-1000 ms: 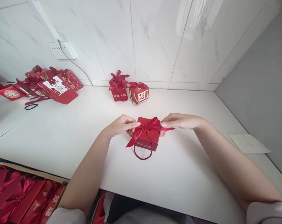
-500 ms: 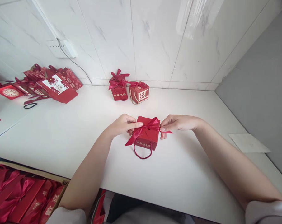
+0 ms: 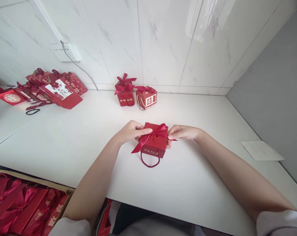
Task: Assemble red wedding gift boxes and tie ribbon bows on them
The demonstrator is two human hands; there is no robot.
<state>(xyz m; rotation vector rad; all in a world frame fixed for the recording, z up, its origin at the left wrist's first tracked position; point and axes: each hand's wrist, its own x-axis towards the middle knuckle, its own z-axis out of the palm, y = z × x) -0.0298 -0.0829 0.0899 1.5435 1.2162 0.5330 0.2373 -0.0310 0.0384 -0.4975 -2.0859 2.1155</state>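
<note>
A small red gift box (image 3: 155, 144) sits on the white table in front of me, its rope handle (image 3: 150, 165) hanging toward me. Over its top runs a shiny red ribbon (image 3: 144, 141) tied in a bow. My left hand (image 3: 132, 131) is closed at the box's left side, thumb laid along the ribbon near the knot and fingers partly hidden behind the box. On the right, my right hand (image 3: 180, 133) pinches the ribbon between thumb and forefinger, with a short tail sticking out past the fingers.
Two finished-looking red boxes (image 3: 146, 97) with bows stand by the tiled wall. Several red gift boxes (image 3: 67, 95) are heaped at the back left near a black loop (image 3: 32, 111). A carton (image 3: 68, 190) of red boxes is at lower left. White paper (image 3: 261, 150) lies at right.
My right hand has shifted slightly left, closer to the box, and less ribbon tail shows past its fingers. My left hand and the box have hardly moved.
</note>
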